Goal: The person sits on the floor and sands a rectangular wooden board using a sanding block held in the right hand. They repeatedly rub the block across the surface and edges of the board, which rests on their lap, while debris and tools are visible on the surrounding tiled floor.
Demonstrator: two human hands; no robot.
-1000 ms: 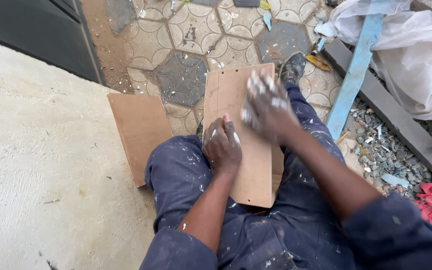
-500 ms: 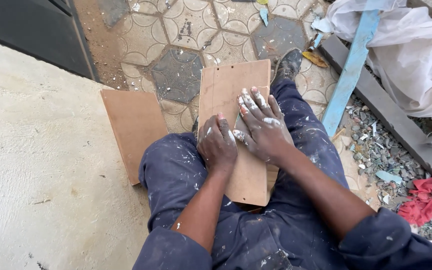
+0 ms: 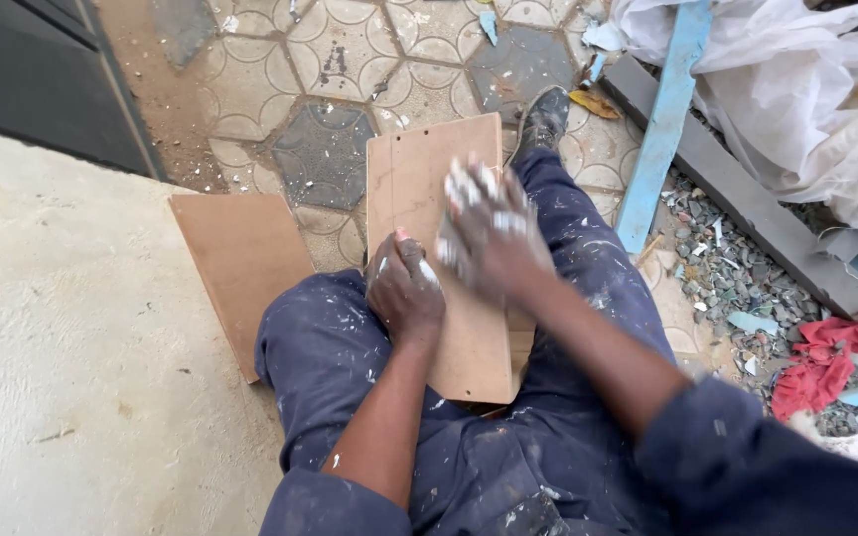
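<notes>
Brown board [image 3: 419, 189], judged stiff, light and best gripped by its edges, is laid along the lap. It is pinned by the fisted left hand [image 3: 404, 288]; at 1 o'clock the right hand [image 3: 489, 233] is spread open, blurred.

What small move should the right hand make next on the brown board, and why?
Probably bring the right hand flat down onto the brown board and rub along it. The hand is blurred above the board, its fingers coated in white paste, while the left hand presses the board on the lap. The board's far part looks bare.
</notes>
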